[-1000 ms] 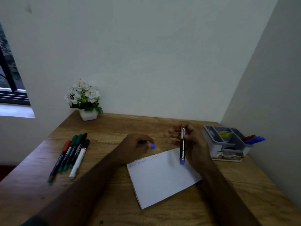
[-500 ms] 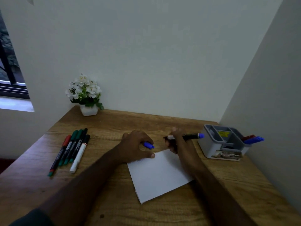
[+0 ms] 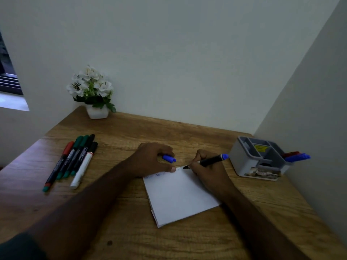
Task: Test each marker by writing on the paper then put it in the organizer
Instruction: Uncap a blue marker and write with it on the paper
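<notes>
Two hands over a wood-grained counter (image 3: 131, 239), matte and streaked. Right hand (image 3: 208, 170) clamped in a writing grip round a slim black marker (image 3: 210, 161), blue-ended at the far tip, barrel slanted up toward the right, nib down at the far corner of the paper (image 3: 180, 196) just past the fingertips. Left hand (image 3: 150, 160) curled, thumb pressed flat on the sheet's far edge, fingers pinched on a small blue cap (image 3: 169, 158) jutting out toward the marker. Paper smooth, white, folded or stacked, thin layered edges visible at the near corner, set askew; faint blue writing along its far edge, too small to read. Five more markers (image 3: 73, 160) laid side by side well to the left: one red-capped, three green-capped, one white-bodied with a black cap, all cylindrical and glossy. Grey plastic organizer (image 3: 249, 158), boxy with angled dividers and a yellow label inside, stood at the right near the wall, blue and red markers (image 3: 297, 157) lying in its right compartment. Small white pot of white flowers (image 3: 92, 87) at the far left corner, against the plain wall.
</notes>
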### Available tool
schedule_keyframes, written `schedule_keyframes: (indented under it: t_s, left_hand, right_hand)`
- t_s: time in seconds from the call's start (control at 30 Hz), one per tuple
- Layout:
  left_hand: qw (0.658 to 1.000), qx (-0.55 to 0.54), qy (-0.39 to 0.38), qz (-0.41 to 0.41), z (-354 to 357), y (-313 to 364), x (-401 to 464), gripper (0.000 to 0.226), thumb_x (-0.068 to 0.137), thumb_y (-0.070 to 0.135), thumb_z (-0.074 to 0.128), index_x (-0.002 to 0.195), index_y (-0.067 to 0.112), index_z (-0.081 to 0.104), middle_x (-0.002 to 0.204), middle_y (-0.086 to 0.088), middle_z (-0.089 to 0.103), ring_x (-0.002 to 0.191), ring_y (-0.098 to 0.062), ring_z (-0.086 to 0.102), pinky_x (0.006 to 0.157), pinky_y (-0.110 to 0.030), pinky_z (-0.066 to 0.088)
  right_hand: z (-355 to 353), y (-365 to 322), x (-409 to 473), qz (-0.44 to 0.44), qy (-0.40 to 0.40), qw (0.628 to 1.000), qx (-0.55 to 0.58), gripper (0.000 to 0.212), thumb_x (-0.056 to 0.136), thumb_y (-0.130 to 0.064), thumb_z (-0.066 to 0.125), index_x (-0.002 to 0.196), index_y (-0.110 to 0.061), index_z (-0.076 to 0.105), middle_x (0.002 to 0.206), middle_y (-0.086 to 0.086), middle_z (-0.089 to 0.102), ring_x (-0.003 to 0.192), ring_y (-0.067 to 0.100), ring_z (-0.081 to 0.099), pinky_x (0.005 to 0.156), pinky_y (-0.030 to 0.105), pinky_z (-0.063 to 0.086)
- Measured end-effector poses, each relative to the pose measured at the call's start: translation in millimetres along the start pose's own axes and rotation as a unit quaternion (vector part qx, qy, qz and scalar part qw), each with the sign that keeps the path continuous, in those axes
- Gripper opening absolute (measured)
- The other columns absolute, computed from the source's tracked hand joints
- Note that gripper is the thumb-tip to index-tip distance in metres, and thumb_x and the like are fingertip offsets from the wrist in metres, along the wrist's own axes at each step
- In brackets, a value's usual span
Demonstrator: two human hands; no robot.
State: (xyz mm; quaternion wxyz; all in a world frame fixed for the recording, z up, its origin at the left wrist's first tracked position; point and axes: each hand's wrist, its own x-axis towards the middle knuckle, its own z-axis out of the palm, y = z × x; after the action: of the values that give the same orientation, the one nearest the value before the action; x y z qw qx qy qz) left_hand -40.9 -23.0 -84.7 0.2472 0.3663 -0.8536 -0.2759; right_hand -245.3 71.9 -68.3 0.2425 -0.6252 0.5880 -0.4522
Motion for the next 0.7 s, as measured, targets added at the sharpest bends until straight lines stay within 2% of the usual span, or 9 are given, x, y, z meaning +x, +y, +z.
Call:
schedule_keyframes:
  t_s: [0.13, 0.3, 0.47, 0.57, 0.7]
  left_hand:
    - [1.000, 0.011, 0.002, 0.000, -0.4, 1.5, 0.7, 0.066, 0.058, 0.064, 0.073, 0.116, 0.031, 0.071, 0.134, 0.011, 0.061, 0.124, -0.007, 0.054, 0.109, -0.028, 0.035]
    - [1.000, 0.017, -0.004, -0.009, 0.2, -0.2, 1.3, 0.079, 0.050, 0.077, 0.058, 0.115, 0.034, 0.070, 0.133, 0.014, 0.060, 0.125, -0.005, 0.052, 0.112, -0.033, 0.034]
    - [1.000, 0.011, -0.005, -0.012, -0.2, 0.3, 0.8, 0.077, 0.051, 0.076, 0.062, 0.115, 0.034, 0.070, 0.134, 0.013, 0.060, 0.126, -0.006, 0.052, 0.113, -0.037, 0.035]
    - [1.000, 0.009, -0.005, -0.010, -0.7, 2.0, 1.0, 0.068, 0.057, 0.066, 0.070, 0.117, 0.033, 0.070, 0.136, 0.012, 0.059, 0.128, -0.007, 0.050, 0.114, -0.039, 0.033]
    - [1.000, 0.009, -0.010, -0.011, -0.6, 1.5, 0.3, 0.077, 0.051, 0.076, 0.061, 0.116, 0.035, 0.069, 0.135, 0.014, 0.059, 0.126, -0.005, 0.051, 0.114, -0.039, 0.033]
  right_hand:
    - [0.5, 0.4, 0.9, -0.009, -0.014, 1.000, -0.011, 0.029, 0.083, 0.000, 0.065, 0.061, -0.015, 0.053, 0.060, -0.012, 0.056, 0.059, 0.000, 0.051, 0.056, 0.016, 0.043]
    - [1.3, 0.5, 0.7, -0.018, -0.014, 1.000, -0.019, 0.029, 0.083, -0.001, 0.065, 0.061, -0.013, 0.052, 0.059, -0.010, 0.053, 0.056, 0.001, 0.048, 0.053, 0.015, 0.040]
    - [1.7, 0.3, 0.4, -0.016, -0.020, 0.999, -0.029, 0.031, 0.083, -0.002, 0.065, 0.059, -0.016, 0.050, 0.059, -0.009, 0.052, 0.056, 0.001, 0.046, 0.053, 0.016, 0.039]
    - [2.2, 0.7, 0.3, -0.014, -0.023, 0.999, -0.037, 0.031, 0.083, -0.003, 0.065, 0.060, -0.016, 0.050, 0.058, -0.010, 0.052, 0.055, 0.001, 0.046, 0.052, 0.015, 0.040]
    - [2.7, -0.3, 0.9, -0.012, -0.017, 0.999, -0.028, 0.032, 0.084, -0.002, 0.065, 0.060, -0.018, 0.051, 0.056, -0.013, 0.054, 0.054, -0.002, 0.047, 0.051, 0.012, 0.039]
